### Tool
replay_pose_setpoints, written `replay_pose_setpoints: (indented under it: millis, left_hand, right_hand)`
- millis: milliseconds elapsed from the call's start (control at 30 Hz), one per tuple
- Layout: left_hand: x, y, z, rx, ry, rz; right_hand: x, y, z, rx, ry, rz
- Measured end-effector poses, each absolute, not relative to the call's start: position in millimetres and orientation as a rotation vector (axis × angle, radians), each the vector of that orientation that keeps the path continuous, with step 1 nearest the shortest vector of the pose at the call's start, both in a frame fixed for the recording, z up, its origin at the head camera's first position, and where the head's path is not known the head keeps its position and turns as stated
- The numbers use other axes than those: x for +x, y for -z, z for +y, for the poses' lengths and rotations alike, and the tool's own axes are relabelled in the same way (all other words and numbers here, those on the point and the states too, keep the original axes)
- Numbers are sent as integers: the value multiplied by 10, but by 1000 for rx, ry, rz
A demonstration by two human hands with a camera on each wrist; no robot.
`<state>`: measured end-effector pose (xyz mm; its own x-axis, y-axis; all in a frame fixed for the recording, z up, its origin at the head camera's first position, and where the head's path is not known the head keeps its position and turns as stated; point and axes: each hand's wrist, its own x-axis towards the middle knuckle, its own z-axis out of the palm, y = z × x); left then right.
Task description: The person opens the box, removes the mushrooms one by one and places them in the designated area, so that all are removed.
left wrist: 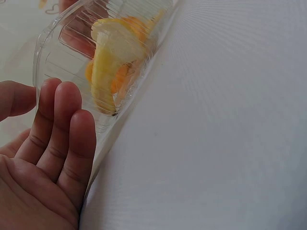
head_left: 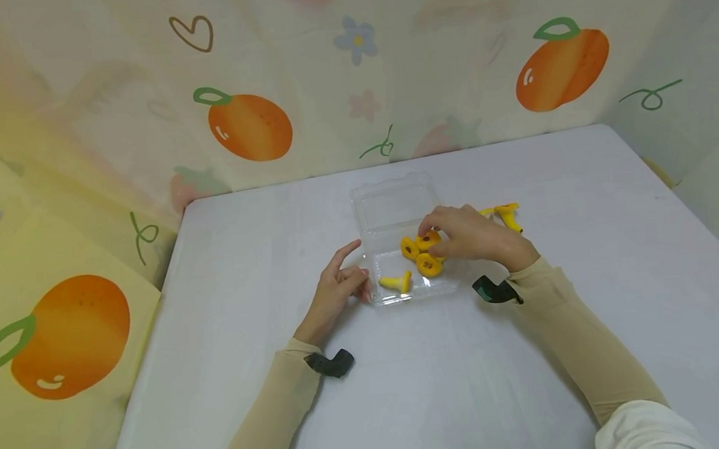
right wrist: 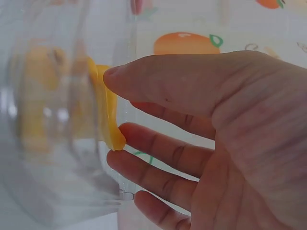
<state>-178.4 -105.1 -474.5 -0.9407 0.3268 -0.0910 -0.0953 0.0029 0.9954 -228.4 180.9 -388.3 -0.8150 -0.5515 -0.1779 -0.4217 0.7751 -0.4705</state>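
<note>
A clear plastic clamshell box (head_left: 392, 257) lies on the table with its lid (head_left: 395, 205) folded back. My left hand (head_left: 335, 291) is at the box's left side, its fingertips touching the clear wall and its index finger pointing out straight. Inside lie several yellow trumpet-shaped mushrooms; one (head_left: 395, 283) is on its side near the front left. Over the right part of the box, my right hand (head_left: 474, 237) holds a yellow mushroom (right wrist: 110, 110) between thumb and fingertips, beside the clustered mushrooms (head_left: 428, 265). The right fingers hide part of the cluster.
More yellow mushrooms (head_left: 508, 215) lie on the white table (head_left: 263, 258) to the right of the box, partly behind the right hand. A fruit-patterned cloth (head_left: 312, 62) hangs behind the table and along its sides. Dark bands (head_left: 331, 363) cross both wrists.
</note>
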Motion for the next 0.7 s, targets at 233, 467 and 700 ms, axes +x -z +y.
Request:
replay_pose_setpoints:
  millis: [233, 467, 700]
  left_hand:
    - [-1785, 4761, -1045, 248, -2022, 1983]
    - [-1787, 4775, -1049, 238, -2011, 1983]
    - [-1779, 4748, -1045, 247, -2001, 2003]
  right_hand:
    - [-2252, 3877, 1782, -777, 601, 2667]
    - [-2242, 3870, 1781, -776, 599, 2667]
    - [-2240, 3878, 1784, -808, 600, 2642]
